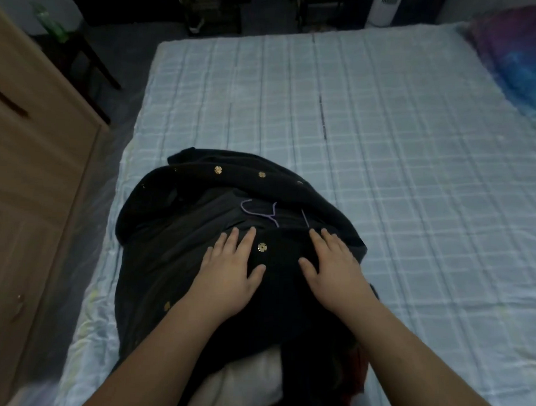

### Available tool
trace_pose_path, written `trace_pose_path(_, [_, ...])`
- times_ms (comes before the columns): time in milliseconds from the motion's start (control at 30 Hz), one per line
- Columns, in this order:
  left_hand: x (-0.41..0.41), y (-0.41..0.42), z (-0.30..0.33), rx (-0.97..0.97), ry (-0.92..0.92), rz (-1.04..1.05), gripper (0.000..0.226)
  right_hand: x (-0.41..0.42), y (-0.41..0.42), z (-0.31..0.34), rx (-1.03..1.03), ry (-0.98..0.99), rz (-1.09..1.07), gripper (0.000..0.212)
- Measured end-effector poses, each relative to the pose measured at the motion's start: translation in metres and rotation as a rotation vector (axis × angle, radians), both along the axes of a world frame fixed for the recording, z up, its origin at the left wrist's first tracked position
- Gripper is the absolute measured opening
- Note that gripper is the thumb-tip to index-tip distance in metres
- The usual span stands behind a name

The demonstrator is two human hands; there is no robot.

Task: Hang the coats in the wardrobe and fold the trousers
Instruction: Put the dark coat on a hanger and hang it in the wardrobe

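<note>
A black coat [173, 260] with gold snap buttons lies spread on the near end of the bed [384, 146], its dark grey lining showing. A thin purple hanger [260, 213] sits inside it near the collar, partly under the fabric. My left hand [231, 268] rests flat on the coat with fingers spread, just left of a gold snap. Flat on the black fabric to the right of that snap lies my right hand [334, 266], fingers apart. Neither hand grips anything. White and reddish cloth [248, 381] peeks out beneath the coat's near edge.
A wooden wardrobe [34, 164] stands at the left, close beside the bed. A colourful pillow [518, 59] lies at the bed's far right corner. Dark furniture and a white appliance [386, 9] stand beyond the bed's far end.
</note>
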State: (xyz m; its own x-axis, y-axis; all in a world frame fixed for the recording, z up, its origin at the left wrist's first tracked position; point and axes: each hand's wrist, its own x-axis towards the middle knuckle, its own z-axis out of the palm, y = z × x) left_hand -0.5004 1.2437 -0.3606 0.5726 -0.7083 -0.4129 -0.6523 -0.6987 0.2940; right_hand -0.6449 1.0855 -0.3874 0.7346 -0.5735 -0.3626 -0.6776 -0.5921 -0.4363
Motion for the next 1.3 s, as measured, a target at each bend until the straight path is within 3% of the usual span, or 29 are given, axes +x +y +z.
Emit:
trace_pose_path(133, [0.014, -0.025, -0.029, 0.044, -0.020, -0.017, 0.075, 0.036, -0.038, -0.032, 0.048, -0.122, -0.082, 0.056])
trace_pose_path(267, [0.028, -0.036, -0.059, 0.013, -0.078, -0.017, 0.072, 0.079, -0.045, -0.057, 0.080, -0.122, -0.005, 0.057])
trace_pose_path(433, [0.039, -0.036, -0.083, 0.024, -0.129, -0.025, 0.070, 0.113, -0.037, -0.085, 0.084, 0.006, 0.069, 0.050])
trace_pose_path(500, [0.038, -0.036, -0.084, 0.013, -0.121, -0.028, 0.070, 0.112, -0.027, -0.093, 0.046, 0.072, 0.079, 0.049])
trace_pose_path(600, [0.032, -0.038, -0.082, 0.003, -0.101, -0.014, 0.068, 0.100, -0.013, -0.101, 0.018, -0.011, -0.007, 0.044])
trace_pose_path(833, [0.021, -0.045, -0.077, -0.061, -0.111, -0.059, 0.069, 0.074, -0.019, -0.097, 0.149, -0.035, -0.067, 0.043])
trace_pose_path(1133, [-0.004, -0.032, -0.065, -0.076, -0.094, -0.029, 0.066, 0.046, -0.030, -0.082, 0.359, 0.150, 0.151, 0.070])
trace_pose_path(1200, [-0.011, -0.023, -0.059, -0.087, -0.097, -0.010, 0.067, 0.039, -0.023, -0.080, 0.412, 0.099, 0.105, 0.067])
trace_pose_path(1300, [-0.022, -0.009, -0.051, -0.099, -0.107, -0.011, 0.067, 0.027, -0.010, -0.072, 0.443, 0.041, 0.071, 0.045])
